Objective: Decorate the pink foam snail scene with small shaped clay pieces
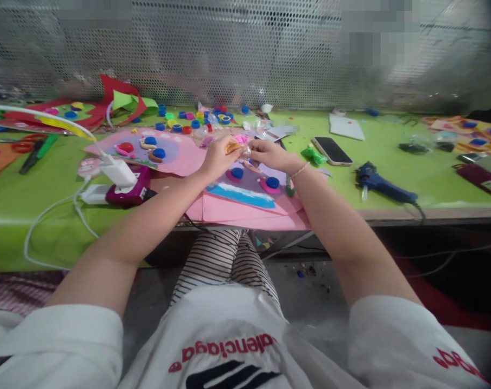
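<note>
My left hand (pixel 220 159) is closed around a small packet of orange-brown modelling clay (pixel 233 147). From the right, my right hand (pixel 271 154) pinches the packet's clear plastic wrapper (pixel 246 153). Both hands are close together above a pink craft sheet with a purple panel (pixel 251 186). That sheet bears clay snail-like figures with blue bottle caps (pixel 271 182) as shells and a blue-and-white strip (pixel 241 195) along its lower edge. To the left lies a second pink sheet (pixel 184 146) with similar red and blue figures.
Loose coloured bottle caps (pixel 195 124) lie behind my hands. On the right are a green clay packet (pixel 314 155), a phone (pixel 332 150) and a blue glue gun (pixel 385 183). A purple power adapter (pixel 129 189) with white cables and scissors (pixel 32 154) occupy the left.
</note>
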`<state>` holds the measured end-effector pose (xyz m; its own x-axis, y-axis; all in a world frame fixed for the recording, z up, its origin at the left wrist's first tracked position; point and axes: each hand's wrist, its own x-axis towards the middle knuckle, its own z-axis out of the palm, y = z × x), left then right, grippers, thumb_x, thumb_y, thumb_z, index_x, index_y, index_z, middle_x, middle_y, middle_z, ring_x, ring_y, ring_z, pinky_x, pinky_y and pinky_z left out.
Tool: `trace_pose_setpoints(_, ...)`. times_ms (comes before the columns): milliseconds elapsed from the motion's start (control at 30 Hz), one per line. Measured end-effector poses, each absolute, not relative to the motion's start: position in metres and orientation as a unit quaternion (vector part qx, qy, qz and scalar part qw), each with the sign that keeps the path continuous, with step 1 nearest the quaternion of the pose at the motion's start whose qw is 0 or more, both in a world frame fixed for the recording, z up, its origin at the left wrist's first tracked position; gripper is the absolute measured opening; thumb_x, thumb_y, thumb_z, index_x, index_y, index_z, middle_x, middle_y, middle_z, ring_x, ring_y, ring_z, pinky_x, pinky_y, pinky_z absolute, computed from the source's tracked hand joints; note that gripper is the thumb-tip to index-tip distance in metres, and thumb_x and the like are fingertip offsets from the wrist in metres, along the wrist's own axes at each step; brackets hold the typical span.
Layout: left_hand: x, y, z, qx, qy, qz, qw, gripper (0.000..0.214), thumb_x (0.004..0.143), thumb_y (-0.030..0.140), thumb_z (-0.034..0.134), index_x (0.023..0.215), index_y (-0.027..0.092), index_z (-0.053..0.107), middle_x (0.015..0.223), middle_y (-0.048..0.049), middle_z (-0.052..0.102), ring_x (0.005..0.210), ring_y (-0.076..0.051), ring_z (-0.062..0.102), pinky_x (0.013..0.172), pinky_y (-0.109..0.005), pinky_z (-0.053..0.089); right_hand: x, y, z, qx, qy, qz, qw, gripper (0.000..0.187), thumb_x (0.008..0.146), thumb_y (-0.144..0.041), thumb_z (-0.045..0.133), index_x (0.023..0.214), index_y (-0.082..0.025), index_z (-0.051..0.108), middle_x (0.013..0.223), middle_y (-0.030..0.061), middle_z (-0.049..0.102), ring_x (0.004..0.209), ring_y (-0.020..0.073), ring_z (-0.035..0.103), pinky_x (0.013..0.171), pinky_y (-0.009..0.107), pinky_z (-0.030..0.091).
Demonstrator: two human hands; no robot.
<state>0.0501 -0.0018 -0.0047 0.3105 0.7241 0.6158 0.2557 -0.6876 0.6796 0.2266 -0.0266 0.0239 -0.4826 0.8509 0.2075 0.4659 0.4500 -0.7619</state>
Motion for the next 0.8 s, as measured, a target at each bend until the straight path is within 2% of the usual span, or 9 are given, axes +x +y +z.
trace_pose_setpoints(133, 0.05, -0.001, -0.004, 0.779, 0.306, 0.501, 0.22, 0.011, 0.076, 0.024, 0.062, 0.075, 0.018, 0.053, 0.069, 0.0003, 0.058, 0.071, -0.014, 0.059, 0.066, -0.025, 0.048, 0.226, -0.029, 0.025, -0.405, -0.799, 0.334, 0.292, 0.03, 0.085, -0.04, 0.054, 0.065, -0.018, 0.046, 0.052, -0.0031, 0.052, 0.046, 0.0071, 0.046, 0.046, 0.02, 0.038)
trace_pose_setpoints(233, 0.051, -0.001, -0.003, 0.773, 0.304, 0.514, 0.213, 0.012, 0.076, 0.023, 0.062, 0.073, 0.018, 0.052, 0.066, 0.0012, 0.057, 0.068, -0.013, 0.059, 0.064, -0.024, 0.047, 0.227, -0.029, 0.027, -0.416, -0.788, 0.328, 0.314, 0.027, 0.088, -0.028, 0.05, 0.063, -0.017, 0.046, 0.052, -0.0032, 0.051, 0.048, 0.0061, 0.048, 0.048, 0.018, 0.04)
trace_pose_setpoints(400, 0.048, 0.007, -0.005, 0.731, 0.326, 0.545, 0.25, 0.019, 0.076, 0.032, 0.065, 0.08, 0.017, 0.054, 0.072, -0.0002, 0.059, 0.061, -0.011, 0.059, 0.054, -0.022, 0.046, 0.233, -0.021, 0.026, -0.451, -0.736, 0.309, 0.399, 0.022, 0.086, -0.015, 0.046, 0.063, -0.017, 0.046, 0.051, -0.0048, 0.048, 0.046, 0.0053, 0.048, 0.047, 0.016, 0.04)
trace_pose_setpoints(500, 0.042, 0.018, -0.006, 0.697, 0.343, 0.571, 0.266, 0.028, 0.074, 0.041, 0.066, 0.081, 0.017, 0.054, 0.074, -0.0018, 0.059, 0.061, -0.012, 0.06, 0.054, -0.022, 0.047, 0.239, -0.014, 0.024, -0.488, -0.669, 0.301, 0.472, 0.022, 0.085, -0.012, 0.044, 0.064, -0.018, 0.044, 0.05, -0.0058, 0.044, 0.044, 0.0057, 0.047, 0.045, 0.016, 0.041)
trace_pose_setpoints(667, 0.03, 0.043, -0.01, 0.619, 0.38, 0.619, 0.297, 0.037, 0.073, 0.051, 0.063, 0.082, 0.017, 0.052, 0.072, -0.0019, 0.058, 0.056, -0.011, 0.059, 0.055, -0.024, 0.048, 0.247, -0.005, 0.023, -0.526, -0.558, 0.368, 0.527, 0.017, 0.084, -0.008, 0.038, 0.085, -0.02, 0.049, 0.054, -0.0076, 0.043, 0.042, 0.0054, 0.046, 0.045, 0.017, 0.043)
trace_pose_setpoints(800, 0.025, 0.059, -0.016, 0.568, 0.4, 0.63, 0.347, 0.03, 0.076, 0.042, 0.064, 0.091, 0.019, 0.052, 0.082, -0.0038, 0.061, 0.064, -0.013, 0.062, 0.061, -0.026, 0.051, 0.249, -0.003, 0.022, -0.515, -0.549, 0.386, 0.534, 0.025, 0.077, -0.001, 0.04, 0.088, -0.02, 0.053, 0.063, -0.0062, 0.049, 0.045, 0.0038, 0.047, 0.051, 0.019, 0.045)
